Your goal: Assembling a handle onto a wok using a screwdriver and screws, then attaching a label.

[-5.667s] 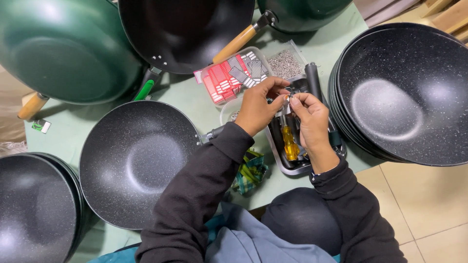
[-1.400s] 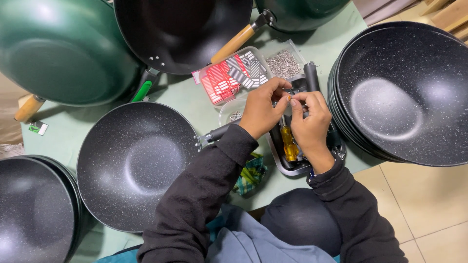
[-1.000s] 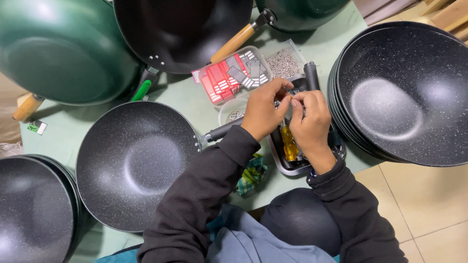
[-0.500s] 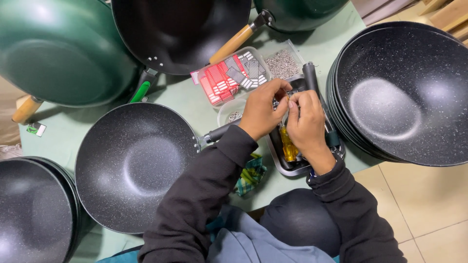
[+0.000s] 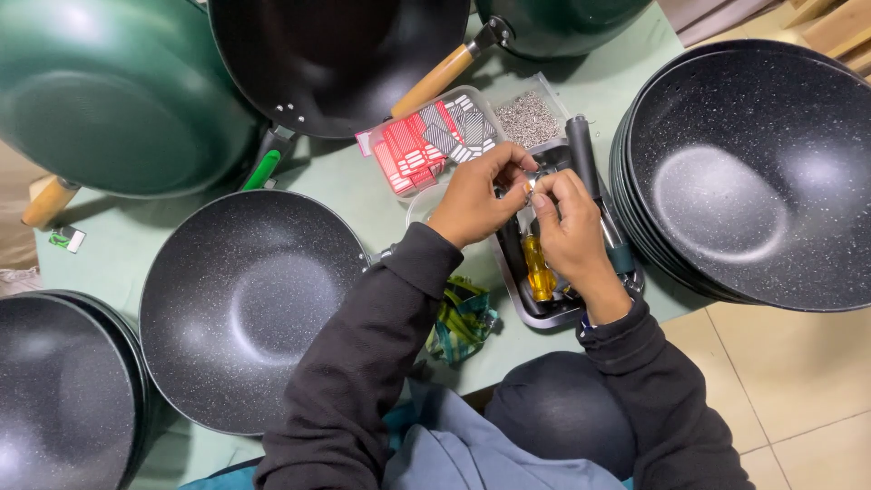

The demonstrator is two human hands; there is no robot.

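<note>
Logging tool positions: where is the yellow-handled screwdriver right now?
In the head view, the yellow-handled screwdriver lies in the metal tray on the table, just below the right hand.

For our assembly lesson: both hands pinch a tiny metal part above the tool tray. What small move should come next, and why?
Probably carry the small metal part left to the handle bracket of the speckled wok. The left hand and right hand already pinch it together over the tray, and that wok has no handle.

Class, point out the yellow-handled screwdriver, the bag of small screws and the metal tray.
yellow-handled screwdriver (image 5: 537,269): head view, on its yellow handle.
bag of small screws (image 5: 529,116): head view, bag's middle.
metal tray (image 5: 545,318): head view, near rim.
</note>
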